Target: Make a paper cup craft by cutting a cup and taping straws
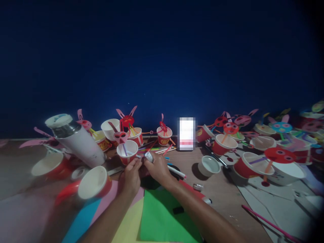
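My left hand (133,172) is closed in a pinch just in front of a red and white paper cup (126,161). A thin light piece shows by its fingertips, too small to name. My right hand (159,169), close beside it, is closed around a white tube with a rounded end (149,156), perhaps a marker or glue stick. A pink paper animal head (120,137) on a purple strip stands up from the cup. Green paper (162,216) lies beneath my right forearm, with pink and yellow sheets under my left.
A white flask (78,141) leans at the left, near an empty-looking paper cup (93,182). Pencils (162,148) lie behind my hands, by a lit phone (187,134). A small bowl (209,165) and several cups with paper animals (225,144) stand at the right.
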### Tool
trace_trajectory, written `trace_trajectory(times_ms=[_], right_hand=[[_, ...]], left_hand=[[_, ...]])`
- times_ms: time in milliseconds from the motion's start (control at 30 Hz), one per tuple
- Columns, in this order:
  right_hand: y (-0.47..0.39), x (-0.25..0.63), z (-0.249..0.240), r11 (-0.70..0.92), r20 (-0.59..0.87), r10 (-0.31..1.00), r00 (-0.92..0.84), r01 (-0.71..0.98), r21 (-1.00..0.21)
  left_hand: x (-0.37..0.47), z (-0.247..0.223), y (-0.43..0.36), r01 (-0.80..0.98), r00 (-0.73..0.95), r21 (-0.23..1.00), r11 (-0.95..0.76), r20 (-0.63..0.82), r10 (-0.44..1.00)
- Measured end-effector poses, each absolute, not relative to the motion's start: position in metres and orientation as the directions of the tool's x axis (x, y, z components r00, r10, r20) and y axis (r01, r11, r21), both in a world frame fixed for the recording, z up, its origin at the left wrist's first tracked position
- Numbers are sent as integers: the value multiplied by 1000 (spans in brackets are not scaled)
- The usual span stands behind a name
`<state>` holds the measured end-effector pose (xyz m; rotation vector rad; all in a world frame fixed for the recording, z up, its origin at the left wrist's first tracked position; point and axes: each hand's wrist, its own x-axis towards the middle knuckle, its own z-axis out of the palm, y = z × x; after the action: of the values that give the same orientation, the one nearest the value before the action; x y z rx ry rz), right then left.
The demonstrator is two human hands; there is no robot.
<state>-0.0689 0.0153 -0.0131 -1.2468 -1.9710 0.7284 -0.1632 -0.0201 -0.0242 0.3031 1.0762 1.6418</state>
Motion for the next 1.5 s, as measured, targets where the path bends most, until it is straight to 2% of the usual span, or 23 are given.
trace_trajectory(times_ms=[367,767,1500], right_hand=[[17,-70,-17,357,220,925,-311,509,-783],[16,-70,-18,362,226,923,-312,500,-787],[13,-69,-11,365,226,923,-311,527,-767]], left_hand=[[-161,-19,-23,-642,-298,766,36,-292,909],[-162,-21,-23,-595,-369,803,6,-280,886],[-163,-26,-22,-584,-388,811,-29,-248,888]])
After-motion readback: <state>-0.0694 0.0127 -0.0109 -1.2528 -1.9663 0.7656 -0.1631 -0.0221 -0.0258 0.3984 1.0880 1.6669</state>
